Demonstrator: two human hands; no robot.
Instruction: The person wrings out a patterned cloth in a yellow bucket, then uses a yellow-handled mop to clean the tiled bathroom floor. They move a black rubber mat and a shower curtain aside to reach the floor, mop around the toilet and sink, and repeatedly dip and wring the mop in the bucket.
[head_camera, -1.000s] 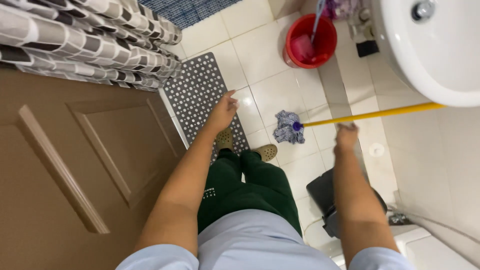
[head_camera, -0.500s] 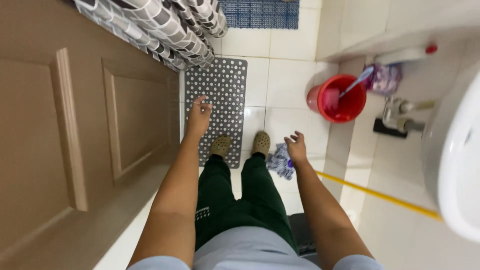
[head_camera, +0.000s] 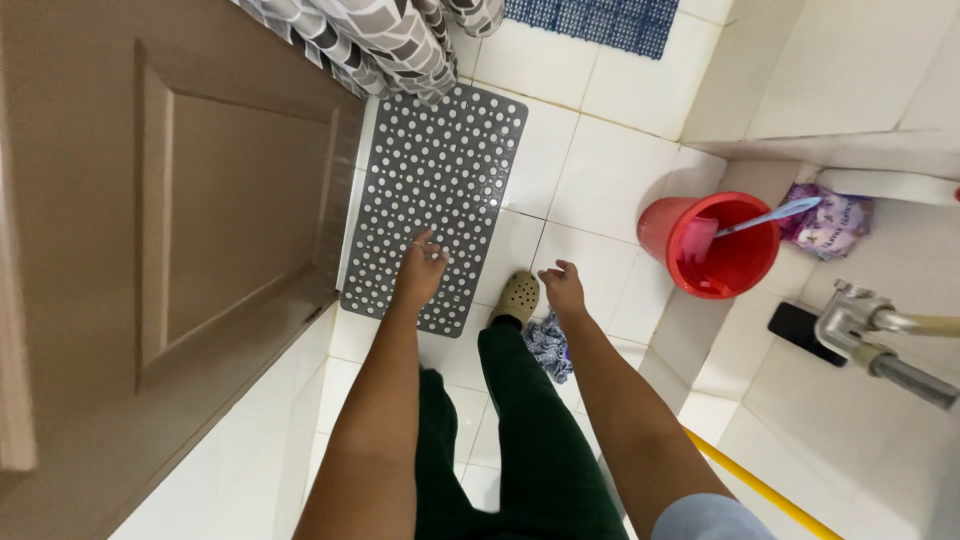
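Note:
My left hand (head_camera: 421, 268) hangs empty over the near end of a grey perforated floor mat (head_camera: 440, 170), fingers loosely apart. My right hand (head_camera: 562, 285) is also empty and spread, just above a blue-and-white cloth (head_camera: 548, 346) that lies on the white tiled floor beside my foot in a beige clog (head_camera: 515, 298). A yellow pole (head_camera: 760, 488) slants across the floor by my right forearm; neither hand holds it.
A brown wooden door (head_camera: 170, 250) fills the left side. A patterned curtain (head_camera: 375, 40) hangs at the top, with a blue mat (head_camera: 590, 20) beyond. A red bucket (head_camera: 668, 238) holding a brush stands to the right, near a metal pipe fitting (head_camera: 860, 325).
My right hand has let go of the yellow pole, which now lies low at my right. My view swung left toward the door and mat, and both hands dropped forward empty.

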